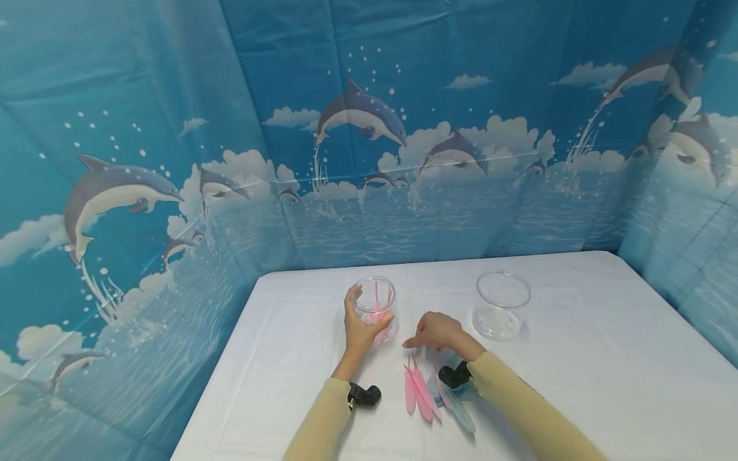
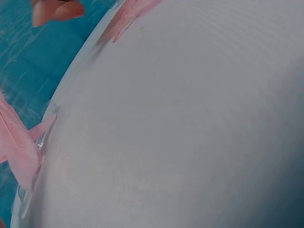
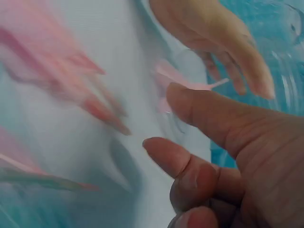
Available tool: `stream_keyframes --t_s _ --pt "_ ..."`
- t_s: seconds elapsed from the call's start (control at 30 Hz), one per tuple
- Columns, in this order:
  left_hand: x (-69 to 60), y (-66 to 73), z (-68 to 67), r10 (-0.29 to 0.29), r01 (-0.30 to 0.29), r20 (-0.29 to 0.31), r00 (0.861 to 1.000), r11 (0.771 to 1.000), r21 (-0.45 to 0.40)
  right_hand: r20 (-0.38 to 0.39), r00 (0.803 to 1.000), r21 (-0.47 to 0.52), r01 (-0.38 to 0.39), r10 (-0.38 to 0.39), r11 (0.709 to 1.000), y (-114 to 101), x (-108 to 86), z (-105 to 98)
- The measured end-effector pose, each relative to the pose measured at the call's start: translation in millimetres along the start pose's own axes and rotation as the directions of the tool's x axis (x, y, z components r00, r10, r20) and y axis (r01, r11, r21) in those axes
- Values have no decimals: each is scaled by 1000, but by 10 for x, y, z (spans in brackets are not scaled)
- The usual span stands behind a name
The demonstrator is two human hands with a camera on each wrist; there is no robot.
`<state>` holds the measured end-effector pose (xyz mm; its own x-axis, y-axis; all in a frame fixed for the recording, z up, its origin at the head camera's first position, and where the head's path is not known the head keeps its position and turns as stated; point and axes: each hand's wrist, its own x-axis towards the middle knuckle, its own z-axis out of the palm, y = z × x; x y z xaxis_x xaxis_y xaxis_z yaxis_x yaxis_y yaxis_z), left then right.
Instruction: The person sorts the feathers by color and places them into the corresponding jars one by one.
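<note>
My left hand [image 1: 360, 333] grips a transparent round jar [image 1: 364, 302], its thumb and fingers around the wall. Pink feathers [image 1: 378, 312] stand inside this jar, quills up; their pink also shows at the edge of the left wrist view. To the right of the jar, my right hand [image 1: 439, 330] hovers just beyond the quill ends of several pink feathers [image 1: 423, 392] lying on the table. Its thumb and index finger are apart with nothing between them in the right wrist view, the other fingers bent. Blue-green feathers [image 1: 459, 411] lie beside the pink ones, partly under the right wrist.
A second transparent jar [image 1: 499, 315] stands farther right on the white-covered table [image 1: 605, 358]. Behind the table hangs a blue curtain [image 1: 357, 237] printed with dolphins. Black cameras [image 1: 366, 396] are strapped to both wrists.
</note>
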<state>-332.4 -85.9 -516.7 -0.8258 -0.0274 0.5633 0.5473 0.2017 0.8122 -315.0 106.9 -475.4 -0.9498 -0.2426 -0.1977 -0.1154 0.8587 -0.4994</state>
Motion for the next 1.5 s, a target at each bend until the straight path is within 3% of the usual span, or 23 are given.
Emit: stream_keyframes --t_s 0.2,0.43,0.67,0.9,1.17,1.27,1.37,1.43,1.5 --pt "-3 -4 2 9 -9 -5 1000 1000 -11 -7 998 -148 -56 55 987 -53 -65 185" --pt "-4 -7 16 15 -15 -10 1000 999 -31 -3 997 -142 -72 72 987 -76 -72 230" --pt "-7 6 15 -4 4 -9 1000 1000 -18 28 995 -68 -91 93 994 7 -41 216" --pt "32 -355 61 -29 29 -22 999 1000 3 9 998 67 -64 64 996 70 -27 113" --pt "11 -346 51 -3 3 -14 1000 1000 -5 -31 999 261 -8 17 965 102 -11 -105" --pt "6 -343 45 -4 4 -8 1000 1000 -15 -87 996 331 7 23 944 88 -20 -205" --pt "9 -348 42 0 0 -2 1000 1000 -27 -190 981 404 57 23 913 41 -37 -310" --pt "14 -360 43 8 -8 0 1000 1000 -30 -299 954 434 127 9 892 -4 -46 -372" --pt "17 -368 45 12 -12 0 1000 1000 -28 -424 906 460 214 1 862 -62 -49 -427"
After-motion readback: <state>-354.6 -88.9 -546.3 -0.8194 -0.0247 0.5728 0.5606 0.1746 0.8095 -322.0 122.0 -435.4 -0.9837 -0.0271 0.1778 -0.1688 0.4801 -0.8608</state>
